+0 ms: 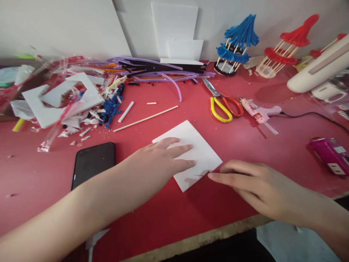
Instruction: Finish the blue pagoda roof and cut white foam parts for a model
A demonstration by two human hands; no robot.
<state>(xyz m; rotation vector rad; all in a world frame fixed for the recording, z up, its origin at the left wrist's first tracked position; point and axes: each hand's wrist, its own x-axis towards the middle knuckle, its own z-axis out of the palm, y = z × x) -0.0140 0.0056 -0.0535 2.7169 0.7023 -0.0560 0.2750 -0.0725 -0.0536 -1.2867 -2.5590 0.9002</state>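
A square white foam board (199, 149) lies turned cornerwise on the red table. My left hand (166, 156) rests flat on its left part, fingers spread, holding nothing. At the board's lower right edge, my right hand (253, 182) is closed in a pinch. A thin dark blade-like piece (201, 175) sticks out from those fingertips over the board; most of it is hidden, so its exact kind cannot be told. Above the board lie a thin wooden stick (145, 118) and a short white strip (125, 111).
Scissors (220, 105), a pink glue gun (259, 111) and a magenta box (331, 154) lie to the right. A phone (94, 163) is beside my left forearm. Foam scraps (46, 109) and pipe cleaners (163, 69) pile up behind. Blue (234, 47) and red (286, 47) stick models stand at the back.
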